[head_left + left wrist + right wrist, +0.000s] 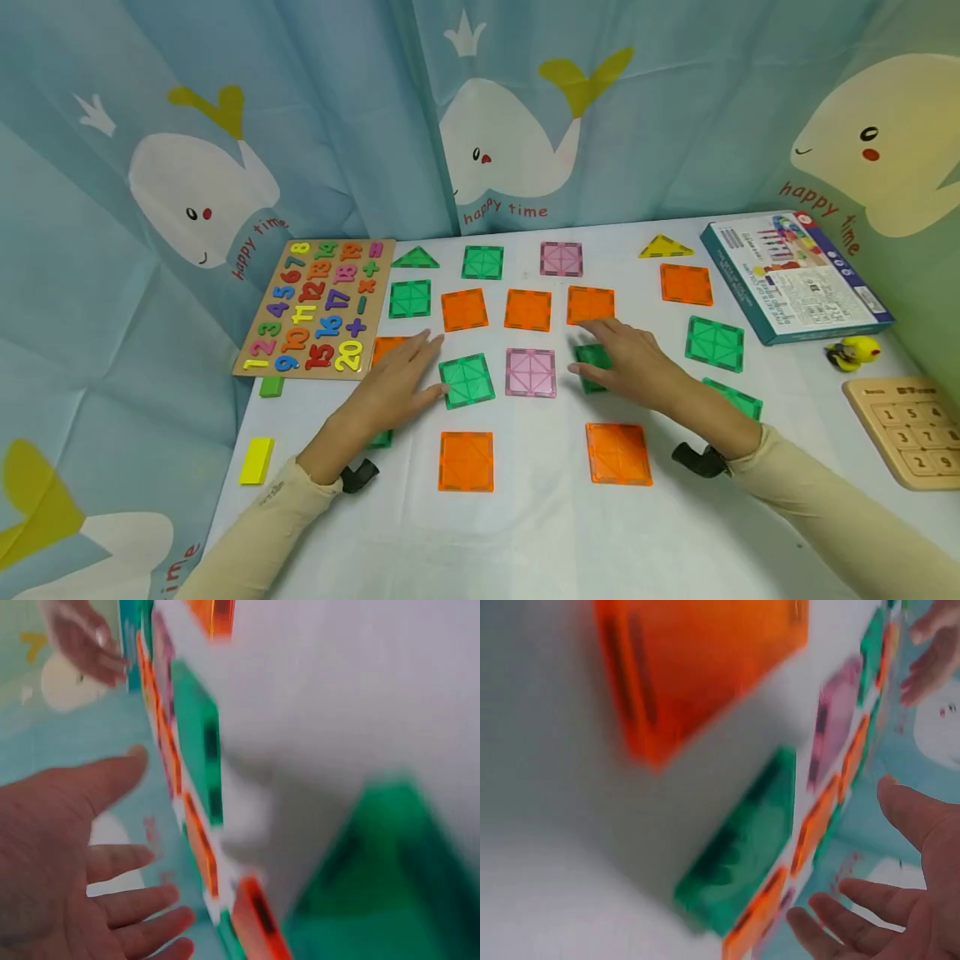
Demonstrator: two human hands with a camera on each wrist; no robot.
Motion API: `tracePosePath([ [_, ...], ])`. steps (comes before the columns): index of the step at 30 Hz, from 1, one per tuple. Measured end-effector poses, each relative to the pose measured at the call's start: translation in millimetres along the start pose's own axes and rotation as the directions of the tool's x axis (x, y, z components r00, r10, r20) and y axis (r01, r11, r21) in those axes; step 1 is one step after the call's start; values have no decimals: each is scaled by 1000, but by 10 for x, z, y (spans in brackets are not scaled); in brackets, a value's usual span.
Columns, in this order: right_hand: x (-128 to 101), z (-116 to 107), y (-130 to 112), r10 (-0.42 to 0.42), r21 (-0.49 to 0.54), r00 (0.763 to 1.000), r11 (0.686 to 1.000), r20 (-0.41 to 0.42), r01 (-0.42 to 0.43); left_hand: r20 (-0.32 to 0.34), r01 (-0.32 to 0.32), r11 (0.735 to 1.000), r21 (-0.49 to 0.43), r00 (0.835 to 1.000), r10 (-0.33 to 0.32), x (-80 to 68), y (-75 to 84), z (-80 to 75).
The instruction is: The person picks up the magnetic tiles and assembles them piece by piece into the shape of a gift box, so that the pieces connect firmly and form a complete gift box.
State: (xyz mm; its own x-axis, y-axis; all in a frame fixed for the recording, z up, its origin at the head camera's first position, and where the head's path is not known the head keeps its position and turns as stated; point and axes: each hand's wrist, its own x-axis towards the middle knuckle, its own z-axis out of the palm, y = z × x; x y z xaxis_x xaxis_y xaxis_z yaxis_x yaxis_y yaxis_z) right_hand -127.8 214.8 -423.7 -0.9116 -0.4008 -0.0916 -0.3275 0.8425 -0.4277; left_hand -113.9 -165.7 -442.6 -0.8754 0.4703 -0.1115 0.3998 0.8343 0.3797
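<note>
My left hand (396, 385) hovers over the left part of the table with fingers spread, holding nothing. Its thumb is near a green square tile (467, 381), and its fingers partly cover an orange tile (386, 345). On the other side, my right hand (633, 362) is also spread and holds nothing, above a green tile (592, 367) that it partly hides. A pink square tile (531, 372) lies between the hands. Behind them is a row of orange tiles (528, 310). Both wrist views show straight, parted fingers, the left palm (45, 877) and right palm (937, 900) bare.
A wooden number board (315, 308) lies at the left, with a yellow block (257, 461) in front. At the right are a boxed set (798, 275), a small yellow-headed figure (852, 353) and a wooden number tray (911, 429). Two orange tiles (466, 462) lie nearer the front.
</note>
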Motion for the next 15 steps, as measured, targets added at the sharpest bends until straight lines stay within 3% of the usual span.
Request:
tracePosePath([
  [5, 55, 201, -145, -92, -77, 996, 993, -4, 92, 88, -24, 999, 22, 996, 22, 23, 132, 107],
  [10, 98, 346, -278, -165, -94, 986, 982, 1, 164, 114, -32, 999, 41, 993, 27, 55, 195, 159],
  [15, 110, 420, -317, -176, -117, 984, 977, 14, 176, 137, -62, 997, 47, 989, 55, 84, 220, 176],
])
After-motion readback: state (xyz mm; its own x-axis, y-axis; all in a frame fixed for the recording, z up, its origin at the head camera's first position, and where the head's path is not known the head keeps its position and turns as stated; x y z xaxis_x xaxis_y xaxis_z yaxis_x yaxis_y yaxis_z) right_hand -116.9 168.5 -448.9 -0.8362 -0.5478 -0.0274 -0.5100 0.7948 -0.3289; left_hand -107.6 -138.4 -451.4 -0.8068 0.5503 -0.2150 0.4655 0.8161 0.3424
